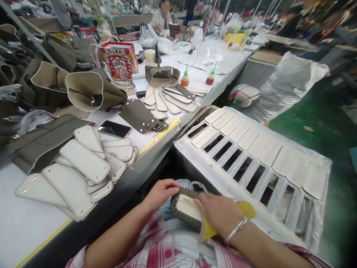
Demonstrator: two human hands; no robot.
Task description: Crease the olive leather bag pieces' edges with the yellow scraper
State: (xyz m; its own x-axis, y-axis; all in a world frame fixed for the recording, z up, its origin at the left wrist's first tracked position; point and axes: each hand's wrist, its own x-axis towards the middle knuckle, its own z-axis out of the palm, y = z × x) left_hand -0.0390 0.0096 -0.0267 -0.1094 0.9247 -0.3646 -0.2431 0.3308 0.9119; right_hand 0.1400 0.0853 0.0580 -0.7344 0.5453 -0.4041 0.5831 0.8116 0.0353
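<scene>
On my lap lies a dark olive handbag (185, 219), its narrow pale base panel (187, 205) turned up toward me. My left hand (163, 192) is closed on the far left end of the bag, thumb and fingers at its edge. Across the bag's right part my right hand (219, 211) is closed over a yellow sheet (208, 230), which sticks out on both sides of the palm. The sheet's material is unclear, and the right fingertips are partly hidden. A clear plastic-wrapped loop (198, 185) shows behind the bag.
Left, the white table (41, 238) bears pale rounded panels (85, 160), olive panels (139, 114), a phone (115, 129), handbags (85, 91) and green-tipped bottles (185, 76). Right, a slotted white rack (267, 178) holds rows of pale panels (255, 143). A person (161, 18) sits far back.
</scene>
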